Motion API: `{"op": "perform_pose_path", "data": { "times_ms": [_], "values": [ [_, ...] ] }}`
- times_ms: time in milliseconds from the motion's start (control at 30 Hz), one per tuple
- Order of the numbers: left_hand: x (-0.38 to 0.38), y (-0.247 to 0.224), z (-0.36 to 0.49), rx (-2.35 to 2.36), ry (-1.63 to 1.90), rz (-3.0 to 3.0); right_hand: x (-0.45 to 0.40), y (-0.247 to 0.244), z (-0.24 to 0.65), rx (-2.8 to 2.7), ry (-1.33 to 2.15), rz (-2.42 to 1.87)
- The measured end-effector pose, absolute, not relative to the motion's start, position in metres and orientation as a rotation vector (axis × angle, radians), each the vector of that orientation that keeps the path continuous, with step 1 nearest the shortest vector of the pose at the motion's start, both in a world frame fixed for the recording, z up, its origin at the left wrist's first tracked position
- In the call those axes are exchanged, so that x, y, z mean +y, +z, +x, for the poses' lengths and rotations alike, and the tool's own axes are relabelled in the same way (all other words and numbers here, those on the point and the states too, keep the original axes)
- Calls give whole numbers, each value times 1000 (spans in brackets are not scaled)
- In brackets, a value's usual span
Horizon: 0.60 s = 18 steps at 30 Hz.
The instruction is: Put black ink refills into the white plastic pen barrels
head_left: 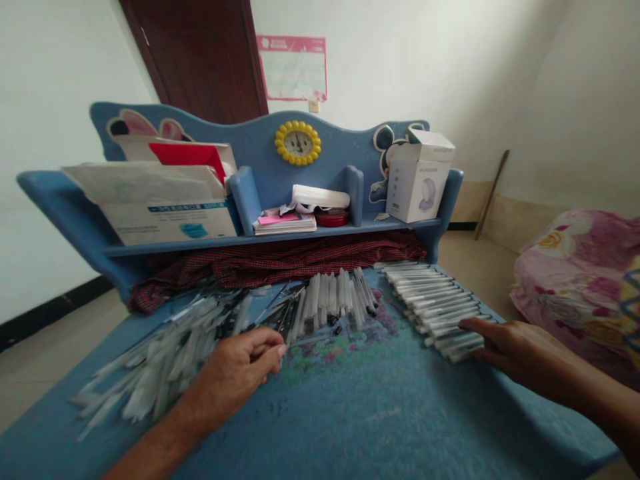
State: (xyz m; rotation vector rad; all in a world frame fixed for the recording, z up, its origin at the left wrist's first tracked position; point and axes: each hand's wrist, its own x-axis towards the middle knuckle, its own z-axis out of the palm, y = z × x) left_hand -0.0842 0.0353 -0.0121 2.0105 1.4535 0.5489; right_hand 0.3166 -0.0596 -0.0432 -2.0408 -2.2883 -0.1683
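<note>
My left hand (245, 367) is closed in a pinch above the blue tabletop, its fingertips at the end of a clear pen barrel (310, 341). Beside it, on the left, spreads a loose heap of translucent pen barrels (170, 363). Just beyond the fingers lie dark thin pen parts (285, 317) and a group of frosted pen caps or barrels (330, 297). Over at the right, my right hand (515, 350) touches the near end of a stacked row of pens (435, 307); its index finger is stretched out and the thumb is apart from it. The remaining fingers are partly hidden.
A blue desk (350, 420) has a raised shelf holding a mask box (170, 223), notebooks (285, 225) and a white carton (420, 180). Red checked cloth (280, 257) is bunched under the shelf. A flowered cover (570, 267) lies at the right, beyond the desk edge.
</note>
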Motion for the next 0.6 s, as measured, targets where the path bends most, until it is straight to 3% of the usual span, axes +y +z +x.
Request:
{"op": "perform_pose_path", "data": {
  "times_ms": [600],
  "values": [
    [35,-13,-85,1422,474,2071,-47,-32,312,-2300,65,-2105]
  ]
}}
